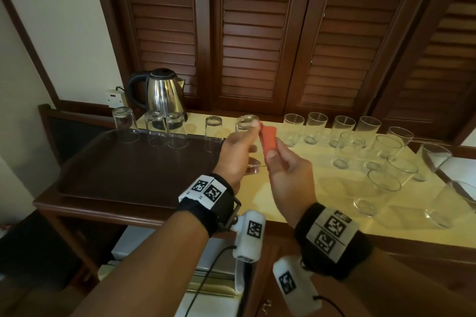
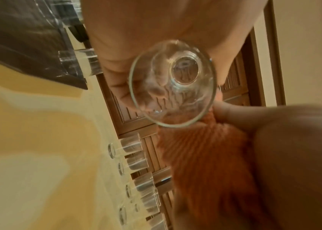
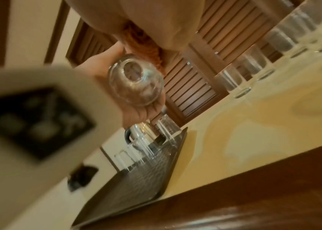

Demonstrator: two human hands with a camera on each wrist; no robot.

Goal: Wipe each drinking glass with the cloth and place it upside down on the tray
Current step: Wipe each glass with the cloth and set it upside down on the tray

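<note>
Wrist bands with black-and-white markers sit lowest in the head view, one on each forearm. Left hand (image 1: 238, 152) grips a drinking glass (image 1: 247, 131), base pointing away toward the shutters, fingers curled round its side. It is held in the air over the right end of the dark tray (image 1: 123, 170). Right hand (image 1: 288, 170) pinches an orange cloth (image 1: 268, 140) between thumb and fingers, just right of the glass and touching or nearly touching it. Four upturned glasses (image 1: 164, 128) stand along the tray's far edge. A steel kettle (image 1: 164, 92) stands behind them. Upright glasses (image 1: 342, 134) crowd the yellow counter (image 1: 334, 203) to the right.

Left wrist view: the held glass (image 2: 172, 84) seen mouth-on, rim toward the lens, left-hand fingers (image 2: 116, 80) wrapped round its far side. Orange cloth (image 2: 199, 155) lies against the rim's lower edge, backed by the right hand (image 2: 283, 147). Blurred.

Right wrist view: a blurred marker block (image 3: 28, 121) fills the near left. Beyond it the left hand (image 3: 136, 112) holds the glass (image 3: 136, 80). Cloth (image 3: 142, 42) shows above the glass under the right hand's fingers (image 3: 168, 23), which fold round it. Tray (image 3: 136, 179) lies below with upturned glasses at its far end.
</note>
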